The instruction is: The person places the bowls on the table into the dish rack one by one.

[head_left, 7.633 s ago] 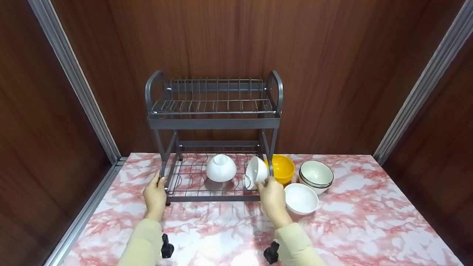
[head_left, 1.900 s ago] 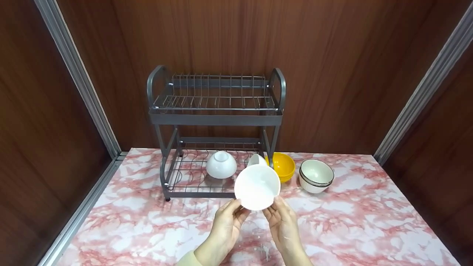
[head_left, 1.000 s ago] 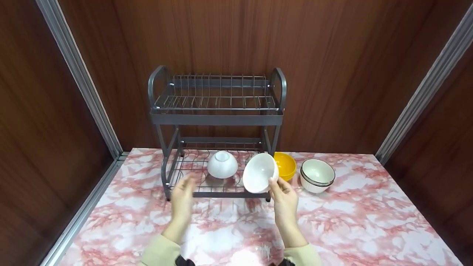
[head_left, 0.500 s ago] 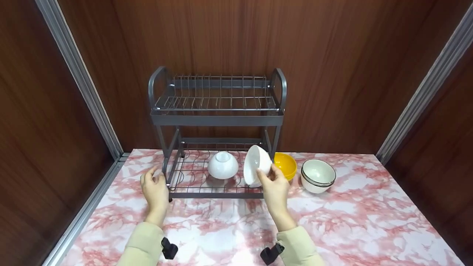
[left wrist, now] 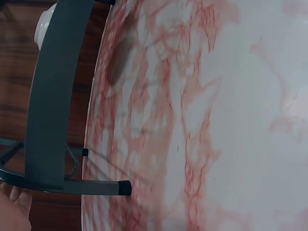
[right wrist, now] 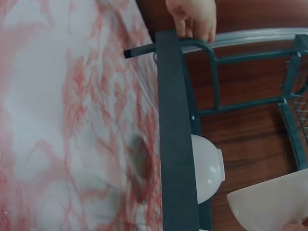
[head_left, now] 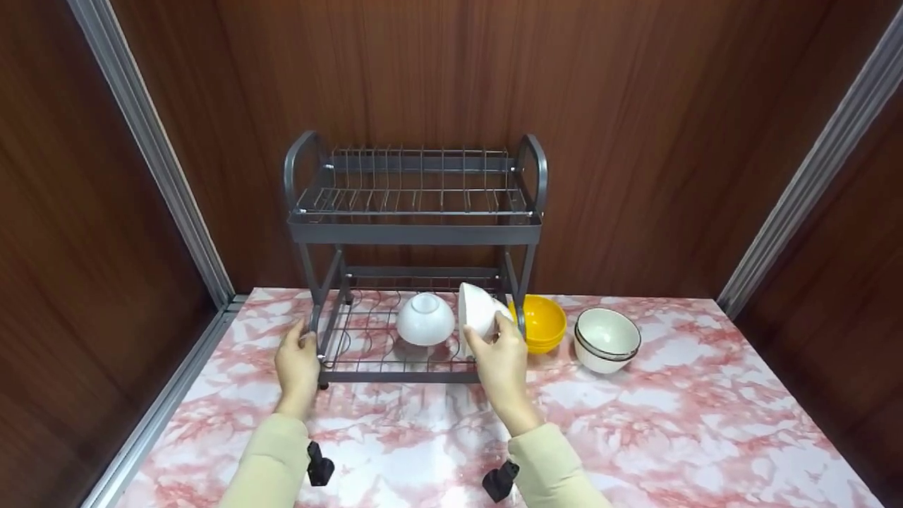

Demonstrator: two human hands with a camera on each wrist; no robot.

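We swung a white bowl (head_left: pixel 475 309) inward, perhaps nearly placed.
Right hand (head_left: pixel 504 360) pinched it; left hand (head_left: pixel 296 363) gripped the rack's (head_left: pixel 416 234) left edge.

Head view brightly lit, mostly sharp. Light seemingly thrown from above: near tabletop (head_left: pixel 416 458) whitened by glare, soft shadows cast below dark rack (head_left: pixel 415 233). Brown left wall (head_left: pixel 92 282) sunk in gloom toward lower corner. Held bowl (head_left: pixel 477 309) rendered almost flat white. Wrist views dimmer, cooler, softened; faint shadows smeared over tabletop, small highlights caught on upturned bowl (right wrist: pixel 208 168). Tabletop edge bowed in left wrist view.
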